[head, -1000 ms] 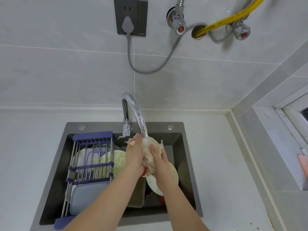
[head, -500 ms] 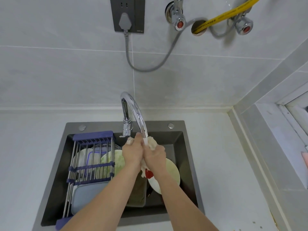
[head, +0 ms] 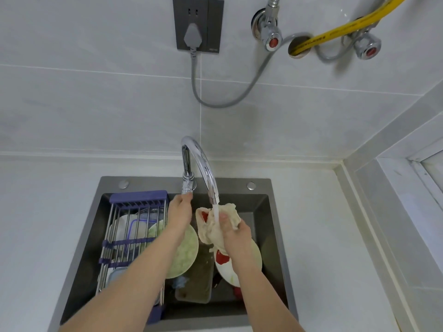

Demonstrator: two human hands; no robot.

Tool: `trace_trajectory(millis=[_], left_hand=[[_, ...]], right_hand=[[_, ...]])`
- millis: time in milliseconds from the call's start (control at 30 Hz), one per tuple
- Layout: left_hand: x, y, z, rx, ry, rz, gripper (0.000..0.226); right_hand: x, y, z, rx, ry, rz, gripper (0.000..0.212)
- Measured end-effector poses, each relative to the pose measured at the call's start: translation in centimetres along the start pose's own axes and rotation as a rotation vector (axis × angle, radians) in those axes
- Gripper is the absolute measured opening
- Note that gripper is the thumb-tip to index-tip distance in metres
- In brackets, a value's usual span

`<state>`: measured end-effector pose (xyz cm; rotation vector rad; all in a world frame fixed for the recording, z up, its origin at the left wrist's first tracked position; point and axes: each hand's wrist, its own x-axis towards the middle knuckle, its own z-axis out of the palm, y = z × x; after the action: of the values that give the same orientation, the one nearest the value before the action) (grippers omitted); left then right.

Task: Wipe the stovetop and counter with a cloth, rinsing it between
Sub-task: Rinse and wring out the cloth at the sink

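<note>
I am gripping the bunched cloth [head: 217, 226] in my right hand [head: 236, 233] under water running from the tap [head: 203, 168], above the sink [head: 268, 212]. My left hand [head: 179, 212] is reaching the tap handle [head: 188, 186], fingers curled against it.

A: Status, L hand [head: 180, 212]?

B: L forearm runs up from lower left, bare. Hand extended fwd, back of hand up, fingers reaching to the faucet lever [head: 188, 188] at the base; fingertips at/touching it. Grip closure can't be confirmed from this angle.

A: R hand [head: 236, 232]?

B: R forearm enters from lower right, angled up and inward. Fingers curled round a bunched cloth [head: 217, 226], thumb side toward centre, holding it up under the water stream. Hands apart, L sits slightly further fwd than R.
</note>
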<state>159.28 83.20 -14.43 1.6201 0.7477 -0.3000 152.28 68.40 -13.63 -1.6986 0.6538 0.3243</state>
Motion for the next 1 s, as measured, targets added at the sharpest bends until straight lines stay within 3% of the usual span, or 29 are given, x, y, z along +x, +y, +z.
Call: trace_trajectory(millis=[167, 300, 367, 433, 500, 567, 633, 733, 767, 833, 900, 1000], left_hand=[[2.6, 3.1, -0.7, 0.045, -0.085, 0.061, 0.042], [0.0, 0.6, -2.0, 0.071, -0.135, 0.251, 0.034], [-2.7, -1.6, -2.0, 0.026, -0.271, 0.239, 0.068], [-5.6, -3.3, -1.3, -0.035, -0.438, 0.102, 0.104], [-6.8, -4.2, -0.8, -0.191, -0.497, -0.063, 0.111], [-6.4, -4.8, -0.7, -0.428, -0.525, -0.222, 0.087], [-6.4, -4.3, -0.8, -0.535, -0.588, -0.263, 0.061], [-6.7, -3.5, -0.7, -0.461, -0.587, -0.203, 0.047], [-6.8, -3.3, -0.8, -0.417, -0.584, -0.187, 0.048], [-6.5, -2.9, -1.1, -0.327, -0.609, -0.177, 0.055], [-5.8, -2.5, -1.9, -0.202, -0.685, -0.154, 0.069], [-6.6, -1.4, -2.7, 0.079, -0.89, -0.065, 0.083]], right_hand=[[-0.8, -0.1, -0.5, 0.122, -0.021, 0.069, 0.032], [0.0, -0.2, 0.7, 0.297, 0.049, 0.224, 0.056], [0.1, -0.6, 1.2, 0.507, 0.023, 0.314, 0.06], [-0.4, -1.4, 1.2, 0.664, -0.062, 0.364, 0.053], [-1.4, -2.0, 1.0, 0.688, -0.179, 0.312, 0.045], [-2.4, -1.9, 0.8, 0.426, -0.206, 0.195, 0.035], [-2.8, -1.5, 0.0, -0.078, -0.164, -0.108, 0.026], [-3.8, -0.9, -1.8, -0.764, 0.146, -0.469, 0.032], [-4.5, -0.8, -2.4, -0.834, 0.258, -0.561, 0.043], [-5.6, -0.3, -3.7, -0.811, 0.289, -0.658, 0.077], [-6.2, 0.5, -4.7, -0.848, 0.141, -0.698, 0.105], [-6.8, 1.5, -5.6, -0.957, -0.023, -0.699, 0.127]])
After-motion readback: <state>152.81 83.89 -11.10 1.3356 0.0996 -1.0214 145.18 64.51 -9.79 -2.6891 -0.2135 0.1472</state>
